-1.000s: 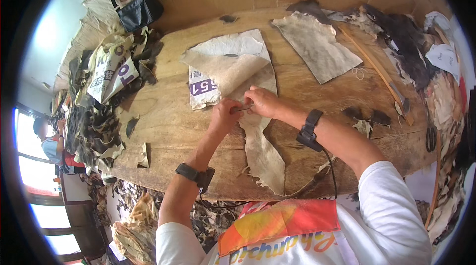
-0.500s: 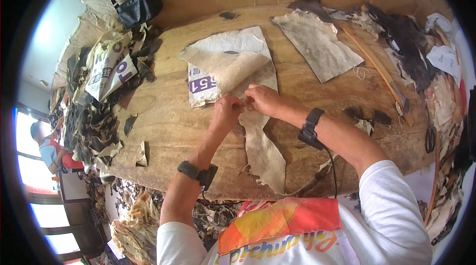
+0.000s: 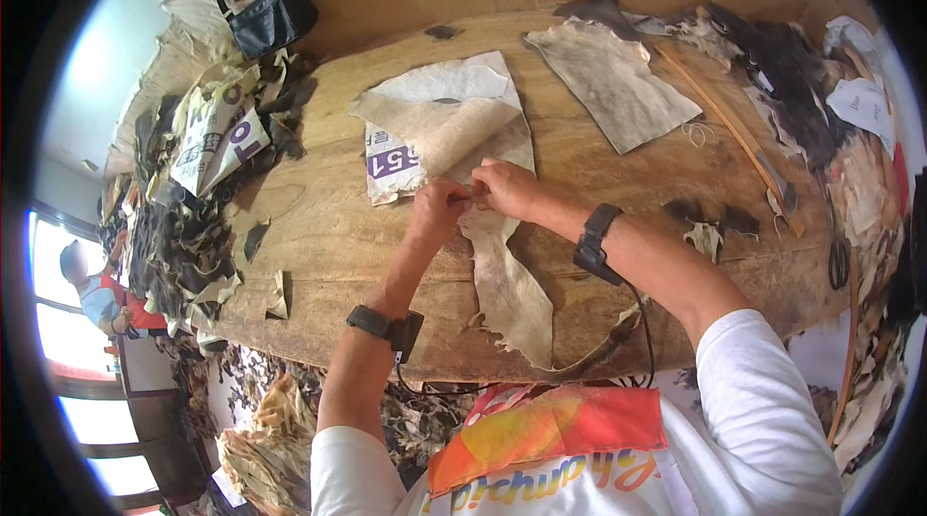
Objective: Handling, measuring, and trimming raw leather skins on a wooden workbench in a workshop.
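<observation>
Toward the tabletop's (image 3: pixel 377 260) near edge, right around its middle, lies a strip of hide (image 3: pixel 517 289), left hand (image 3: pixel 439 210) and right hand (image 3: pixel 505 190) both pinching its far end; can't tell if a tool's tucked in there. I'd keep both pinches close and the hide flat. Long axis runs far to near, tail slanting slightly right

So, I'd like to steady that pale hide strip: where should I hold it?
Perhaps pinch the pale hide strip by its lower end, from the near side: that sheet-like end lies spread, well apart from the left hand and right hand, which crowd its upper end.
</observation>
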Demonstrator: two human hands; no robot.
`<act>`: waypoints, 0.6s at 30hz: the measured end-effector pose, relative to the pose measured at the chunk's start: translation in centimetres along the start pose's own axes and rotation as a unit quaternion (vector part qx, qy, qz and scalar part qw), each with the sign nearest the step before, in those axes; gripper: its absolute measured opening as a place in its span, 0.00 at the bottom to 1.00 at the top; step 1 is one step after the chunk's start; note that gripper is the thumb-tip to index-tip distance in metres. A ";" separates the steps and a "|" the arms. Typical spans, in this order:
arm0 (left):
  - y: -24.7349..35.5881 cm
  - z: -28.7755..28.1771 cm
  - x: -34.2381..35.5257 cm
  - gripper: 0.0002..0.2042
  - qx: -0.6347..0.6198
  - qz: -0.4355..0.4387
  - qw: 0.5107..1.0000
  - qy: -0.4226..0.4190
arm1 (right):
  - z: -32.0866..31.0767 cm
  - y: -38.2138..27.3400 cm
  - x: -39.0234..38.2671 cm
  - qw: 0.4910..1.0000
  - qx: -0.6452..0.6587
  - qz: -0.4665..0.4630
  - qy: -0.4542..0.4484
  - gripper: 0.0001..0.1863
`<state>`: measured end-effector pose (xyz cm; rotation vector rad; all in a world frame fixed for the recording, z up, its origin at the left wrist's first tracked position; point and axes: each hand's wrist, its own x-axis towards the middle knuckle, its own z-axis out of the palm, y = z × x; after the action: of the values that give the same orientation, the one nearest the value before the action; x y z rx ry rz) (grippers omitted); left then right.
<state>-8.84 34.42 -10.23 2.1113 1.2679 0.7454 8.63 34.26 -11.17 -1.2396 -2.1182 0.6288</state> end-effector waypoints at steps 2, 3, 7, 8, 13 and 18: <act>0.0 0.0 -0.1 0.07 0.002 0.011 1.000 0.002 | 0.0 0.0 0.1 1.000 -0.005 -0.002 0.002 0.08; 0.2 0.1 0.0 0.08 -0.013 0.008 1.000 0.000 | 0.0 0.2 0.1 1.000 -0.007 -0.006 0.000 0.09; 0.0 0.1 0.0 0.08 -0.015 0.001 1.000 -0.013 | 0.2 0.6 0.1 1.000 -0.009 -0.021 -0.003 0.12; 0.0 0.1 0.0 0.08 -0.015 0.002 1.000 -0.013 | 0.2 0.6 0.1 1.000 -0.009 -0.021 -0.003 0.12; -0.7 0.2 -0.3 0.08 -0.012 0.004 1.000 -0.005 | 0.5 0.3 0.1 1.000 -0.006 -0.022 -0.009 0.14; 0.9 0.1 -0.2 0.07 -0.002 0.027 1.000 -0.005 | 0.1 0.3 0.0 1.000 -0.010 -0.023 0.010 0.12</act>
<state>-8.31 33.90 -9.68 2.1510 1.2083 0.7597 8.78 34.34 -11.41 -1.1999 -2.1342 0.5750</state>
